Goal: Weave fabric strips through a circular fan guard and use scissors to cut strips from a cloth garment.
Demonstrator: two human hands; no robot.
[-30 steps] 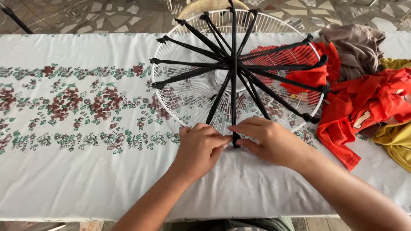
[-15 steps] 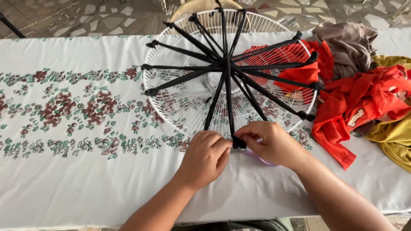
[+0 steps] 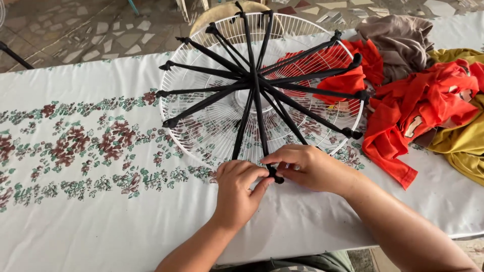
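White floral tablecloth [image 3: 75,211] carried a fan guard [image 3: 212,136]; at its six o'clock rim, both hands pinched one black strip's knotted end [image 3: 275,176]; left hand [image 3: 239,189] at seven, right hand [image 3: 312,168] at five; strip ran toward twelve.

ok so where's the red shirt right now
In the head view the red shirt lies crumpled on the table's right side, against the white fan guard, with a brown cloth behind it and a yellow garment to its right.
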